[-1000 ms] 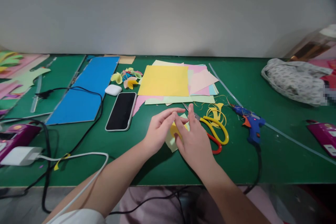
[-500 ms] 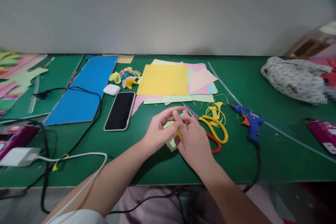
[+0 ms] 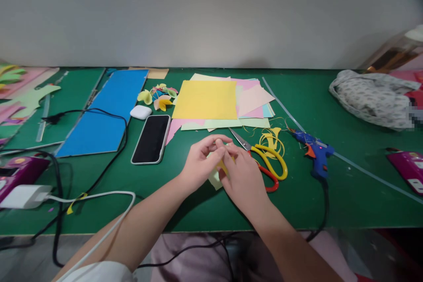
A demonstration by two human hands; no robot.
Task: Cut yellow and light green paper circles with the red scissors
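Note:
My left hand (image 3: 202, 160) and my right hand (image 3: 245, 175) meet over the near middle of the table, their fingertips pressed together. Between them is a small piece of pale green and yellow paper (image 3: 216, 179), mostly covered by the fingers. Both hands are closed on it; its exact shape is hidden. Just right of my right hand lie scissors (image 3: 271, 161) with one yellow and one red handle, blades pointing to the back left. Curled yellow paper scraps (image 3: 272, 139) rest beyond the handles.
A stack of coloured paper (image 3: 205, 100) lies behind the hands. A blue glue gun (image 3: 317, 153) with its cord is at the right. Leftward are a phone (image 3: 151, 139), a white earbud case (image 3: 141, 112), paper flowers (image 3: 161, 96), a blue board (image 3: 105, 112) and cables (image 3: 114, 193).
Both hands keep hold of the paper piece in nearly the same place. The fingers have shifted slightly, with the left thumb and fingertips drawn a little closer to the right fingers.

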